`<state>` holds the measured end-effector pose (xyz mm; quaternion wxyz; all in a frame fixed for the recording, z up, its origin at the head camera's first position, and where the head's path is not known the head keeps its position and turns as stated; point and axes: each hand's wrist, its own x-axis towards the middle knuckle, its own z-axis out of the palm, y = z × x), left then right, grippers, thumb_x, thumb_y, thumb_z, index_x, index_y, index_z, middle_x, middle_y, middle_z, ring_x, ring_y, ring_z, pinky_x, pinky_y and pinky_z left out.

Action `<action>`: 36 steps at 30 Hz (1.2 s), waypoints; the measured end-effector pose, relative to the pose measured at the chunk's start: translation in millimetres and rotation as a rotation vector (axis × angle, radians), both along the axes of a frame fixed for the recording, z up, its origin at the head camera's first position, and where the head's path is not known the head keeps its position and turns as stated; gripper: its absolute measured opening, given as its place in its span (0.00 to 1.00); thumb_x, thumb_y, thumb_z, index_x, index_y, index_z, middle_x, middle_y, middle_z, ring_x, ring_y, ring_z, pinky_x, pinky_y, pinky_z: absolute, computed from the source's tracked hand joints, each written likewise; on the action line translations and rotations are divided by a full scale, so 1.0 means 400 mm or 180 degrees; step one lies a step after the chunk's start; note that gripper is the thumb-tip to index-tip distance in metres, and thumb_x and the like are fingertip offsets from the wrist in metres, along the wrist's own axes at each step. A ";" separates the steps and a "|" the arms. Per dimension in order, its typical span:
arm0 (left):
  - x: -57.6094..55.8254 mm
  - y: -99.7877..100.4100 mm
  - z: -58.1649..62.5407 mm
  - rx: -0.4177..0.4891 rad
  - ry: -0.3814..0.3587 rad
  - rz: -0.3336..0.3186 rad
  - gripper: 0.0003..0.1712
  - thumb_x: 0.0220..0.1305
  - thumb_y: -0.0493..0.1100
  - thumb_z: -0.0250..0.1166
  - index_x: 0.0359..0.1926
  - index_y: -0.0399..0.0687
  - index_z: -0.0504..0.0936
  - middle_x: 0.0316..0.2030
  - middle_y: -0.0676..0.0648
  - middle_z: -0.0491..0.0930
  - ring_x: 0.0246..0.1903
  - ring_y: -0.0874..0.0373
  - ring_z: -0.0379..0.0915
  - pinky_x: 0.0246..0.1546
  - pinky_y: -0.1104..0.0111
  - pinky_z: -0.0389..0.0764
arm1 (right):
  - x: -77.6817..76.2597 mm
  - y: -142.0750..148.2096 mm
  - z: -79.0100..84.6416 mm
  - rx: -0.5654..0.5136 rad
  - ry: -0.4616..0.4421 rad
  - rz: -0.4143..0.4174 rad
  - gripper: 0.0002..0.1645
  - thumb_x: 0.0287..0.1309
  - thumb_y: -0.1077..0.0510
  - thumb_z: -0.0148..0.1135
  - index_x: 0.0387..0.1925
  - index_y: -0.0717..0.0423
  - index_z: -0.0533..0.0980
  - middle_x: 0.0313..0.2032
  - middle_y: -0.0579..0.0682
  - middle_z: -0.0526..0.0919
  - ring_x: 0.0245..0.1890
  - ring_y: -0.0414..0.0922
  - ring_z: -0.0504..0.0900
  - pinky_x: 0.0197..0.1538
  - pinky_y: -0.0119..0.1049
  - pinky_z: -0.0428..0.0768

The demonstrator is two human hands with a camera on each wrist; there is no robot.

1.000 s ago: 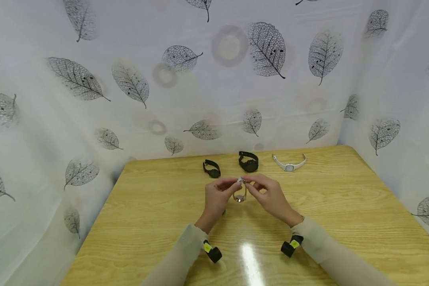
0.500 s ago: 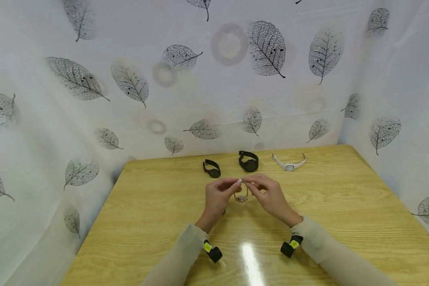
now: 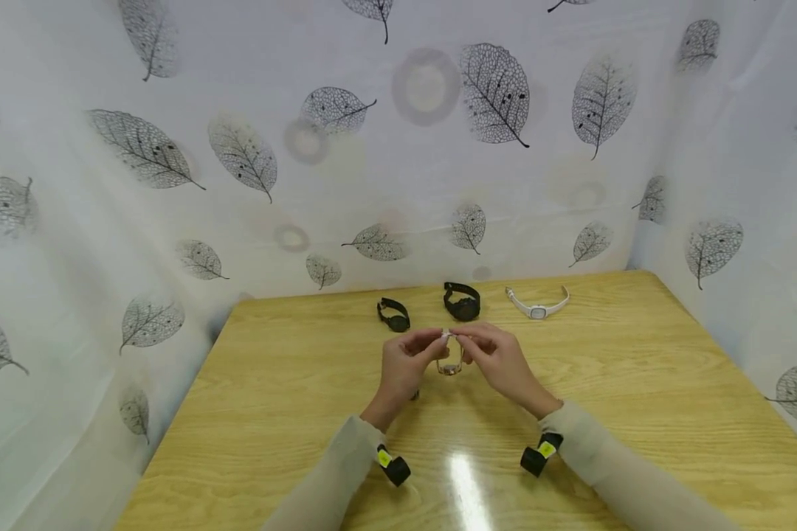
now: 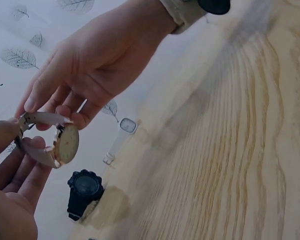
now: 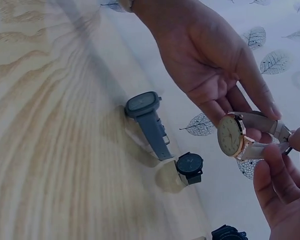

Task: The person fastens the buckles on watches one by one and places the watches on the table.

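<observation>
Both hands hold one wristwatch (image 3: pixel 449 369) up over the table, its round dial hanging at the bottom of the looped strap. The case is rose gold with a pale dial (image 4: pixel 68 144), and the strap (image 5: pixel 257 121) looks light pinkish-white. My left hand (image 3: pixel 401 366) pinches the strap near its buckle, thumb against fingertips. From the other side my right hand (image 3: pixel 501 366) pinches the strap ends at the metal buckle (image 5: pixel 283 135). Fingertips hide part of the buckle. Beneath the left hand, a grey watch with a squarish case (image 5: pixel 142 102) lies on the table, mostly hidden in the head view.
Along the back of the wooden table (image 3: pixel 292 369) lie a small black watch (image 3: pixel 395 316), a larger black watch (image 3: pixel 462 302) and a white watch with a rectangular case (image 3: pixel 537 312). A leaf-patterned white curtain (image 3: pixel 385 169) surrounds the table's back and sides.
The held watch's dial has shifted slightly right and tilted, now showing more edge-on, and its strap loop looks wider. Both hands stay nearly in place, still pinching at the buckle.
</observation>
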<state>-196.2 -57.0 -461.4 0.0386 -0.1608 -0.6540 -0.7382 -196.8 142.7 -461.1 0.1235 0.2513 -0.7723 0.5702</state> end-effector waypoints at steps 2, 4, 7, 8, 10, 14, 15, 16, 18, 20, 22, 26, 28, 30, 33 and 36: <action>-0.001 -0.007 -0.002 -0.0158 0.0108 -0.0029 0.17 0.68 0.37 0.70 0.55 0.33 0.84 0.45 0.33 0.86 0.39 0.43 0.87 0.43 0.60 0.89 | -0.005 0.003 0.005 0.0029 -0.0097 -0.0064 0.14 0.74 0.63 0.59 0.55 0.57 0.84 0.32 0.54 0.84 0.25 0.48 0.80 0.25 0.33 0.75; 0.000 -0.015 -0.006 -0.0316 0.0210 -0.0033 0.19 0.68 0.37 0.70 0.58 0.34 0.83 0.46 0.36 0.86 0.41 0.41 0.86 0.42 0.61 0.89 | -0.010 0.007 0.012 0.0057 -0.0189 -0.0108 0.14 0.74 0.63 0.59 0.56 0.59 0.83 0.28 0.55 0.84 0.22 0.50 0.77 0.22 0.32 0.69; 0.005 -0.025 -0.015 -0.0575 0.0354 -0.0014 0.19 0.68 0.37 0.70 0.59 0.38 0.83 0.47 0.39 0.87 0.41 0.43 0.86 0.41 0.64 0.89 | -0.006 0.011 0.035 0.0078 -0.0329 -0.0095 0.15 0.75 0.63 0.58 0.56 0.61 0.82 0.26 0.57 0.84 0.20 0.48 0.76 0.21 0.32 0.65; 0.008 -0.027 -0.017 -0.0638 0.0396 -0.0017 0.19 0.68 0.37 0.70 0.59 0.40 0.84 0.48 0.40 0.87 0.41 0.44 0.86 0.40 0.65 0.89 | -0.002 0.012 0.047 0.0073 -0.0371 -0.0077 0.15 0.75 0.64 0.57 0.57 0.61 0.82 0.26 0.58 0.84 0.20 0.46 0.77 0.21 0.32 0.64; 0.015 -0.030 -0.019 -0.0742 0.0476 -0.0048 0.17 0.69 0.37 0.70 0.58 0.42 0.85 0.48 0.39 0.87 0.42 0.46 0.87 0.40 0.66 0.89 | 0.010 0.013 0.068 0.0081 -0.0435 -0.0030 0.15 0.75 0.64 0.57 0.57 0.61 0.82 0.26 0.59 0.84 0.22 0.43 0.79 0.21 0.32 0.64; 0.020 -0.028 -0.024 -0.0812 0.0601 -0.0134 0.14 0.69 0.35 0.69 0.55 0.41 0.87 0.48 0.34 0.86 0.41 0.46 0.87 0.39 0.65 0.89 | 0.025 0.014 0.093 0.0046 -0.0491 0.0081 0.15 0.74 0.66 0.57 0.56 0.65 0.82 0.26 0.62 0.83 0.24 0.44 0.81 0.19 0.33 0.63; 0.019 -0.027 -0.027 -0.0814 0.0604 -0.0142 0.14 0.69 0.35 0.69 0.54 0.40 0.87 0.47 0.33 0.86 0.40 0.46 0.87 0.39 0.65 0.89 | 0.026 0.014 0.094 0.0052 -0.0506 0.0088 0.15 0.74 0.66 0.57 0.56 0.65 0.82 0.26 0.62 0.83 0.24 0.46 0.81 0.19 0.33 0.63; 0.017 -0.026 -0.029 -0.0815 0.0586 -0.0142 0.13 0.69 0.35 0.69 0.53 0.41 0.88 0.46 0.32 0.86 0.40 0.47 0.87 0.39 0.65 0.89 | 0.026 0.014 0.093 0.0055 -0.0518 0.0094 0.15 0.74 0.66 0.57 0.56 0.65 0.82 0.26 0.63 0.83 0.24 0.49 0.81 0.19 0.32 0.63; 0.015 -0.023 -0.030 -0.0802 0.0530 -0.0132 0.12 0.69 0.35 0.69 0.51 0.42 0.88 0.45 0.31 0.86 0.39 0.48 0.87 0.39 0.65 0.89 | 0.019 0.015 0.083 0.0044 -0.0546 0.0105 0.15 0.74 0.66 0.57 0.56 0.65 0.82 0.26 0.64 0.83 0.26 0.55 0.81 0.21 0.33 0.69; 0.011 -0.020 -0.032 -0.0777 0.0448 -0.0105 0.11 0.69 0.35 0.69 0.51 0.43 0.88 0.45 0.32 0.86 0.38 0.49 0.87 0.39 0.65 0.89 | 0.007 0.019 0.063 0.0052 -0.0569 0.0098 0.15 0.75 0.65 0.56 0.57 0.64 0.81 0.29 0.64 0.84 0.28 0.62 0.81 0.24 0.34 0.75; 0.007 -0.016 -0.030 -0.0697 0.0342 -0.0090 0.10 0.69 0.35 0.69 0.50 0.42 0.88 0.43 0.34 0.86 0.38 0.49 0.87 0.39 0.64 0.89 | -0.007 0.026 0.041 0.0057 -0.0560 0.0094 0.17 0.76 0.64 0.56 0.60 0.63 0.80 0.34 0.63 0.85 0.30 0.65 0.81 0.28 0.37 0.81; -0.004 -0.006 -0.023 -0.0449 0.0099 -0.0113 0.11 0.69 0.34 0.68 0.50 0.39 0.87 0.42 0.39 0.87 0.39 0.44 0.87 0.41 0.60 0.89 | -0.024 0.047 0.005 0.0041 -0.0478 0.0181 0.22 0.75 0.64 0.57 0.66 0.59 0.75 0.48 0.61 0.85 0.34 0.64 0.85 0.34 0.45 0.88; -0.009 -0.001 -0.018 -0.0273 -0.0050 -0.0157 0.11 0.69 0.33 0.68 0.51 0.36 0.86 0.41 0.39 0.87 0.41 0.40 0.86 0.41 0.59 0.89 | -0.022 0.058 -0.003 0.0016 -0.0476 0.0267 0.24 0.74 0.64 0.59 0.68 0.56 0.74 0.53 0.61 0.84 0.36 0.62 0.86 0.36 0.49 0.88; -0.013 0.003 -0.014 -0.0115 -0.0202 -0.0182 0.12 0.68 0.32 0.69 0.51 0.34 0.86 0.42 0.38 0.87 0.42 0.39 0.86 0.42 0.58 0.89 | -0.020 0.070 -0.010 0.0014 -0.0500 0.0339 0.25 0.73 0.63 0.61 0.68 0.53 0.75 0.56 0.62 0.82 0.39 0.60 0.87 0.39 0.51 0.88; -0.015 0.009 -0.010 0.0079 -0.0397 -0.0220 0.13 0.67 0.31 0.69 0.51 0.32 0.86 0.43 0.32 0.85 0.40 0.43 0.87 0.43 0.57 0.89 | -0.012 0.085 -0.019 0.0048 -0.0489 0.0412 0.23 0.71 0.61 0.63 0.66 0.54 0.77 0.58 0.63 0.81 0.41 0.59 0.87 0.40 0.52 0.88; -0.016 0.017 -0.010 0.0133 -0.0537 -0.0256 0.14 0.66 0.30 0.69 0.52 0.30 0.85 0.45 0.24 0.82 0.37 0.50 0.87 0.43 0.57 0.89 | -0.006 0.098 -0.028 0.0116 -0.0480 0.0402 0.21 0.71 0.60 0.64 0.64 0.54 0.79 0.59 0.65 0.80 0.41 0.60 0.87 0.40 0.51 0.88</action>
